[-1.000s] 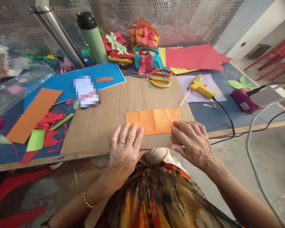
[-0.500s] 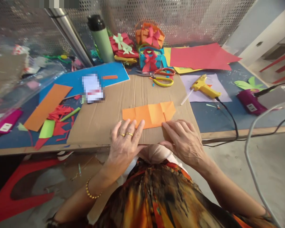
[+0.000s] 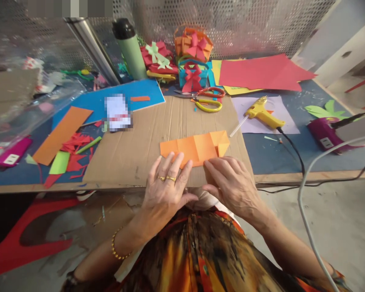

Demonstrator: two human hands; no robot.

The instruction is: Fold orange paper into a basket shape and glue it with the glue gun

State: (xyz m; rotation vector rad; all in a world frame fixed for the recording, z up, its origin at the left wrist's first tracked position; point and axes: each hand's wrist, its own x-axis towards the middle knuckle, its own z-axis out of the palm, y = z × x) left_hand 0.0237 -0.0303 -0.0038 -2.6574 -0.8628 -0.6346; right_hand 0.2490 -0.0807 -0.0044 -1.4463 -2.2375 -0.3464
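A creased orange paper strip (image 3: 197,146) lies on the brown cardboard (image 3: 140,125) near the table's front edge, its right end folded into a point with a small flap. My left hand (image 3: 168,184) rests with fingers spread on the strip's lower left edge, two gold rings on it. At the strip's lower right edge, my right hand (image 3: 231,182) touches the paper with its fingertips, fingers side by side and thumb apart. Neither hand is closed round the paper.
Scissors with yellow handles (image 3: 208,106) and a yellow glue gun (image 3: 264,114) lie beyond the strip. A phone (image 3: 118,111), a green bottle (image 3: 130,50), paper baskets (image 3: 193,75), red paper (image 3: 261,73) and scraps (image 3: 76,150) surround the cardboard. A pale cable (image 3: 304,211) hangs at right.
The orange strip has shifted slightly right and tilted, its right end higher. My left hand has moved a little right and down, its thumb now further out.
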